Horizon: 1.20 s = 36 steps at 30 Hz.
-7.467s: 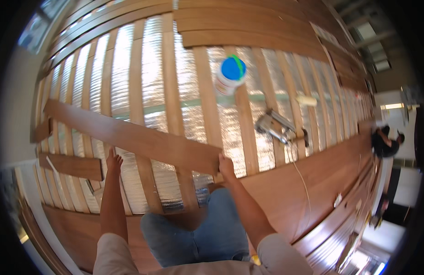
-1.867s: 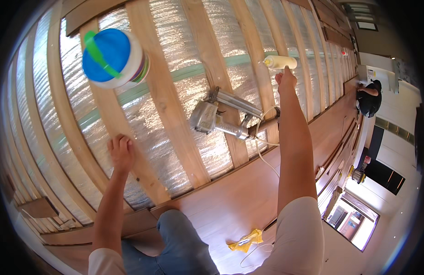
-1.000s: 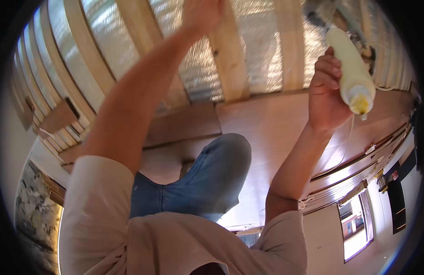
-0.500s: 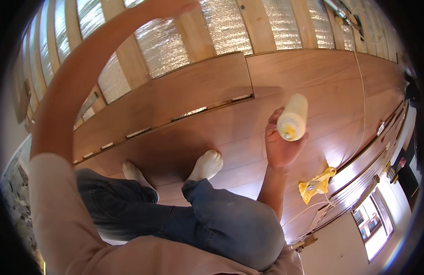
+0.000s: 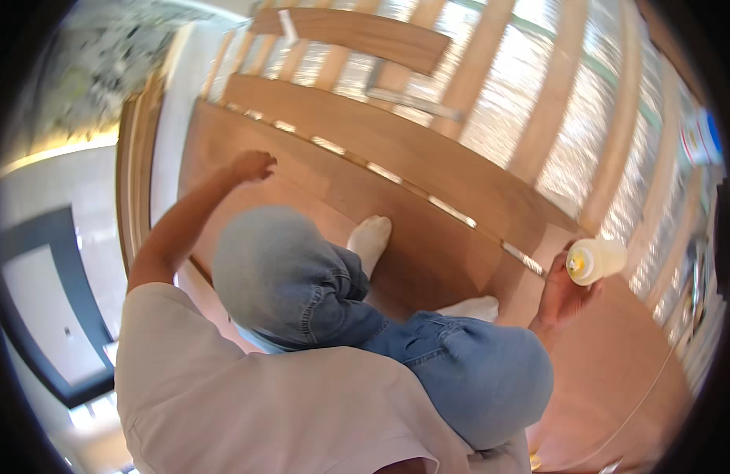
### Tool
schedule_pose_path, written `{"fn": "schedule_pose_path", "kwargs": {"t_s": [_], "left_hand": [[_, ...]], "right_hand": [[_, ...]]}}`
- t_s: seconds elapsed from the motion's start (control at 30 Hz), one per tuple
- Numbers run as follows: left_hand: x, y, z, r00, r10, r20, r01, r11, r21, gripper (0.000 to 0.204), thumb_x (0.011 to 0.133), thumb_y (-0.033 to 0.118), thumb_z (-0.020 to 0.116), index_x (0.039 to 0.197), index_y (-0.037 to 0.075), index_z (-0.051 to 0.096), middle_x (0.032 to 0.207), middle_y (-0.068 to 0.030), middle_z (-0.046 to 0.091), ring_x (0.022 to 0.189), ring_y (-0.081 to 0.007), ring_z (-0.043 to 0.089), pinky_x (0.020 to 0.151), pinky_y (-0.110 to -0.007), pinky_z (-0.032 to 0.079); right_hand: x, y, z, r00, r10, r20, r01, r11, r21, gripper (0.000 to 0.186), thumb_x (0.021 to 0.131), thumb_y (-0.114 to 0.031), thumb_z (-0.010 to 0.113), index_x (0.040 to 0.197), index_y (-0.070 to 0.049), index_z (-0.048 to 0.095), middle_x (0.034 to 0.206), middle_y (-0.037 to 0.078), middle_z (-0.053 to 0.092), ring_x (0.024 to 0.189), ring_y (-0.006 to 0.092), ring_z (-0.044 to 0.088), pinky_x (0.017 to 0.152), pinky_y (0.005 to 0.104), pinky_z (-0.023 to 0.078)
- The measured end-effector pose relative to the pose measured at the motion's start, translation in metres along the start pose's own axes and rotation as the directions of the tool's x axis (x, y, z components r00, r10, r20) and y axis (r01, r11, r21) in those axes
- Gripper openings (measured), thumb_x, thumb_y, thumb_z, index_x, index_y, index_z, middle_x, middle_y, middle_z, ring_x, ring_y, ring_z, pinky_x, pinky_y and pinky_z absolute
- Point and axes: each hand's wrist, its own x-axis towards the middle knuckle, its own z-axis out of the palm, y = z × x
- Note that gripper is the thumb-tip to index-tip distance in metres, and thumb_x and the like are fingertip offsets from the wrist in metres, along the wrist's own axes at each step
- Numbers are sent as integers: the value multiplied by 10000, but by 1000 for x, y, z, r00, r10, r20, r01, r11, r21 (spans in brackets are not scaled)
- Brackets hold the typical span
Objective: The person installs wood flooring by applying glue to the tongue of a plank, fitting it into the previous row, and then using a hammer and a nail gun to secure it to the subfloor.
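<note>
My right hand (image 5: pixel 562 292) grips a pale yellow squeeze bottle (image 5: pixel 604 258), its yellow-tipped end facing up toward me. My left hand (image 5: pixel 253 164) hangs over the laid wooden flooring (image 5: pixel 444 253), fingers loosely bent and apart, holding nothing I can see. A narrow plank (image 5: pixel 388 150) with small gaps along its lower edge runs between the finished boards and the bare battens (image 5: pixel 546 103) over silver foil. A short loose board (image 5: pixel 353 35) lies across the battens with a white strip on it. My socked feet and bent knees are on the floor.
A white tub (image 5: pixel 696 141) with a blue lid stands at the right rim, near a partly visible nail gun (image 5: pixel 696 276). A thin cord (image 5: pixel 641 387) runs over the flooring. At the left are stacked long boards (image 5: pixel 136 174), a wall and a dark-framed panel (image 5: pixel 57 300).
The view has swung leftward. My right hand took up the bottle and carries it back over the flooring. The long board held earlier left my hands. My left hand has moved down from the battens.
</note>
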Motion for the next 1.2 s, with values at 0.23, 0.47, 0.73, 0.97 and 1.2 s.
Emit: {"fn": "schedule_pose_path", "kwargs": {"t_s": [0.23, 0.47, 0.73, 0.97, 1.2], "left_hand": [[-69, 29, 63, 963, -258, 75, 268, 929, -255, 330, 880, 265, 625, 1159, 91, 649, 1091, -156, 673, 1049, -358, 623, 880, -462, 499], [53, -2, 49, 903, -144, -405, -12, 933, -359, 457, 812, 184, 663, 1249, 83, 574, 1198, -175, 601, 1122, -361, 565, 931, -462, 471], [169, -36, 13, 733, 341, -589, -465, 883, -68, 1089, 624, 401, 838, 1503, 79, 283, 1564, -225, 213, 1446, -405, 212, 1181, -496, 218], [177, -62, -1, 677, 476, -561, -553, 832, 38, 1191, 583, 472, 843, 1512, 34, 239, 1542, -308, 186, 1446, -454, 164, 1199, -548, 113], [185, -80, 2, 610, 523, -595, -641, 768, 17, 1102, 533, 403, 854, 1444, 27, 360, 1360, -261, 428, 1318, -439, 362, 1121, -553, 268]], "right_hand": [[31, 30, 21, 994, 69, 84, -35, 936, -351, 770, 817, -247, 774, 1423, -2, 368, 1444, 150, 438, 1339, 322, 413, 1164, 503, 275], [56, 21, 49, 990, 40, -138, -80, 951, -298, 714, 865, -253, 744, 1406, 26, 371, 1454, 206, 426, 1337, 365, 417, 1158, 503, 321], [77, -3, 50, 906, -93, -413, -192, 779, -597, 502, 933, -417, 627, 1276, -60, 545, 1163, 112, 670, 1068, 232, 650, 927, 345, 561], [56, 68, 68, 719, 553, -421, -678, 690, -252, 610, 864, -485, 646, 1296, -61, 572, 1200, 118, 657, 1092, 311, 616, 866, 440, 562], [31, 191, 192, 858, 73, -509, -509, 261, -820, 468, 946, -507, 527, 1200, -119, 592, 946, 68, 704, 813, 208, 692, 687, 310, 586]]}}
